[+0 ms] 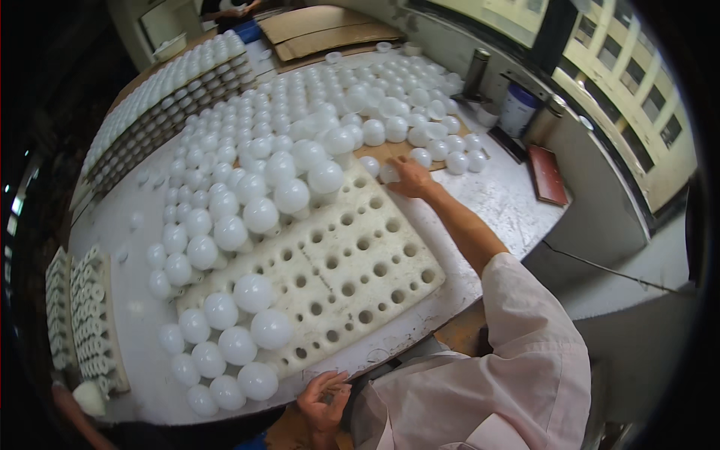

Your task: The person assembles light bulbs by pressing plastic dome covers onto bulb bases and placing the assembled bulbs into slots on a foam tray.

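Note:
My right hand [410,178] reaches past the far right corner of a perforated foam board [352,244]. Its fingers close round a round white bulb cover [389,173] at the edge of a brown cardboard sheet [379,152]. Low in front of the table edge, my left hand [324,399] is held palm up with its fingers loosely apart, and nothing shows in it. White globe-shaped bulb covers [255,292] stand in rows on the near left part of the board. Bare holes fill its middle and right.
Many more white bulb covers [300,105] crowd the table's far side. Stacked trays [169,112] of them stand at left. Flasks [476,71], a blue-rimmed tub [517,105] and a red notebook [547,175] line the right. Another person's forearm [75,420] shows at lower left.

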